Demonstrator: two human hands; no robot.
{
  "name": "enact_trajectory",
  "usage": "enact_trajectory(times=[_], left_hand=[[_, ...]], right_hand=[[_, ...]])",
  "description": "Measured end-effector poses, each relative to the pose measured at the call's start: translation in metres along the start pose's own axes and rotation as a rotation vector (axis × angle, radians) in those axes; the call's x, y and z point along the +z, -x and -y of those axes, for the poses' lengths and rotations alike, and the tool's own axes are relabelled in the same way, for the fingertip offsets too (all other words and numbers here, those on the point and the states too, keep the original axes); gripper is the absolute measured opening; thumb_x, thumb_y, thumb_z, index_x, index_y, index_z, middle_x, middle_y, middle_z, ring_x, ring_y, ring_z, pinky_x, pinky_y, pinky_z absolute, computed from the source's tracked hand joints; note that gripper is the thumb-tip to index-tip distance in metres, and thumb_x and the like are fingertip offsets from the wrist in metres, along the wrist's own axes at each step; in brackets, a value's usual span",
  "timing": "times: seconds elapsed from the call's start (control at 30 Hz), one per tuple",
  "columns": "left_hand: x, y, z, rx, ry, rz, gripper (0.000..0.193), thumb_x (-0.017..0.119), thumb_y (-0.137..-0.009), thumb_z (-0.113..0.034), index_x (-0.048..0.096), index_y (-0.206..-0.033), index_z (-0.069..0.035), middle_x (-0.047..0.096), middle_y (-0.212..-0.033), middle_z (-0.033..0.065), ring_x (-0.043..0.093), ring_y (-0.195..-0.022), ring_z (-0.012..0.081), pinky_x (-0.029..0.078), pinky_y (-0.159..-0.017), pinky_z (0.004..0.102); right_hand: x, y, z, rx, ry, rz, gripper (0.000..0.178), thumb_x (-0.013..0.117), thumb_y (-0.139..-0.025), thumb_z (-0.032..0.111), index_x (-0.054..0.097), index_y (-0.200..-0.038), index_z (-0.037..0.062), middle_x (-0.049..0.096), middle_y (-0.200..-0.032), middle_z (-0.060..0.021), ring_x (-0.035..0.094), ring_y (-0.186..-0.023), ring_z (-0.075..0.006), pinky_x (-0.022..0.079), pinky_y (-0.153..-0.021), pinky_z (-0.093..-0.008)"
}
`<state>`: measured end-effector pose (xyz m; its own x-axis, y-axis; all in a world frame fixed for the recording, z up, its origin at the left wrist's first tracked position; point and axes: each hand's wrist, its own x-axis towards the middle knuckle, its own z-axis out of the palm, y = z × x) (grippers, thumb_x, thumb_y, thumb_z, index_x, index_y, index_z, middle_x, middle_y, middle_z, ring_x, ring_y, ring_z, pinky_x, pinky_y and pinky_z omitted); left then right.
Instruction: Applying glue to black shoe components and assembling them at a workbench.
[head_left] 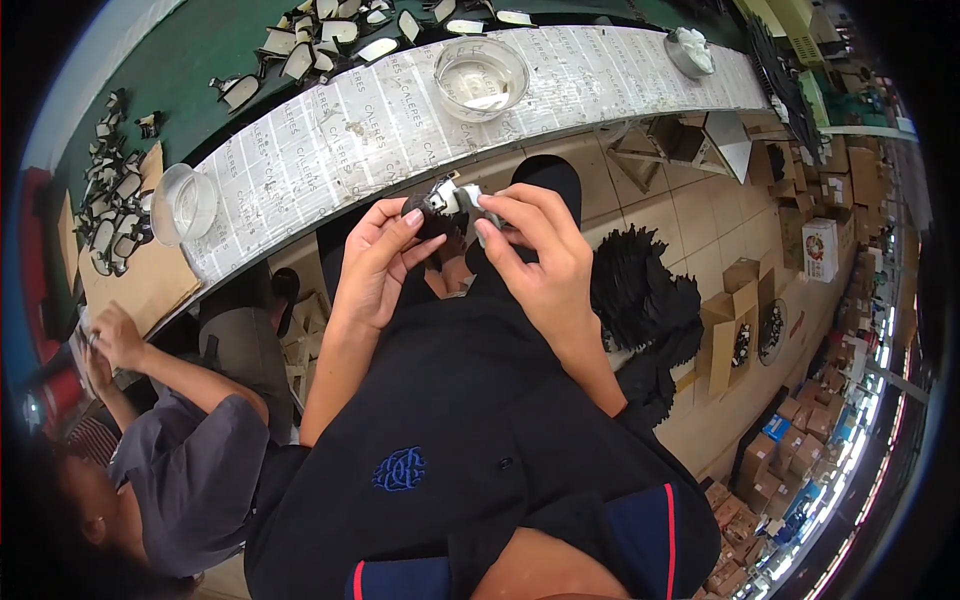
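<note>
In front of my chest, just off the table's near edge, my left hand (pixel 375 250) pinches a small black piece (pixel 432 208) with white and metal-looking parts, perhaps a buckle on a strap; its exact kind is unclear. My right hand (pixel 540 245) has its thumb and fingers closed on a small white wad (pixel 472 194), which looks like cloth or cotton. The wad is up against the black piece, or very close beside it. My fingers hide part of both.
A clear round bowl (pixel 481 113) stands on the paper-covered table strip (pixel 350 135); a clear tub (pixel 184 236) is at its left end. White material fills a bowl (pixel 692 63) farther right. Buckle-like pieces (pixel 340 30) lie beyond. A co-worker (pixel 190 470) sits left; black strips (pixel 645 300) hang right.
</note>
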<state>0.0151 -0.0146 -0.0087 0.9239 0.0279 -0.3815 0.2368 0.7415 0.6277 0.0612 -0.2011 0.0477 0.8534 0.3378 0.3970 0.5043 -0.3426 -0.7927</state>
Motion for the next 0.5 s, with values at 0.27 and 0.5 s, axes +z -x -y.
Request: enact_trajectory(times=[0.27,0.5], left_hand=[[0.0,-0.002,0.001,-0.018,0.006,0.0,0.016,0.063,-0.098,-0.01,0.059,-0.111,-0.002,0.068,-0.104,0.0069,0.068,-0.093,0.0129,0.06,-0.091,0.0351],[0.002,-0.004,0.004,-0.029,0.002,0.005,0.016,0.062,-0.098,-0.01,0.059,-0.111,-0.002,0.068,-0.103,0.0067,0.067,-0.092,0.012,0.06,-0.091,0.0349]], right_hand=[[-0.014,-0.005,-0.011,-0.056,0.236,-0.137,0.025,0.074,-0.085,-0.003,0.072,-0.109,0.0009,0.065,-0.108,-0.0104,0.068,-0.084,-0.0157,0.06,-0.068,-0.026],[-0.006,0.001,0.004,0.016,-0.016,-0.008,0.026,0.074,-0.084,-0.004,0.071,-0.11,-0.0002,0.063,-0.111,-0.0114,0.068,-0.089,-0.0163,0.062,-0.071,-0.0261]])
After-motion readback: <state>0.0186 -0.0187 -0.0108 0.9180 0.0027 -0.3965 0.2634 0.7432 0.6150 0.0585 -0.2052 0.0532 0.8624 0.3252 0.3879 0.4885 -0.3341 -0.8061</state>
